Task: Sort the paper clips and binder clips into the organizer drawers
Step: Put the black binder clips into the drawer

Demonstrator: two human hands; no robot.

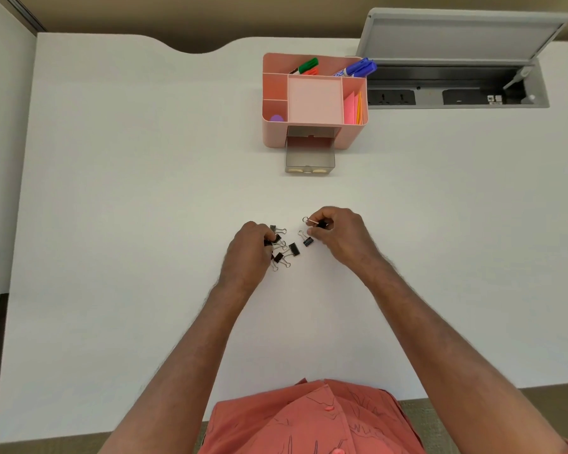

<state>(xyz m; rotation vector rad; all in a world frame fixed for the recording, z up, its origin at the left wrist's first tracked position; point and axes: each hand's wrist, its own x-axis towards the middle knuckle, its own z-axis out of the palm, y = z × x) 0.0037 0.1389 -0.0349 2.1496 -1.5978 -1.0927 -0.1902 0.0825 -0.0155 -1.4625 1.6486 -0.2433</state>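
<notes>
A small cluster of binder clips (284, 249) is seen on the white desk (128, 208), just in front of the person: each has a black folded body and two thin silver wire handles, and several lie tangled, handles crossing. The left hand (248, 253) is curled over the left edge of the cluster, its fingertips closed on one of the black clips there. One binder clip (313, 222) is pinched between the thumb and fingers of the right hand (340, 235), with its wire loop pointing left; another clip (306, 240) lies on the desk just below those fingers. Well beyond the hands, a pink organizer (313, 99) is set on the desk, and its smoky translucent drawer (310, 157) is pulled out towards the person. Markers (335, 67) are stood in its rear compartments.
</notes>
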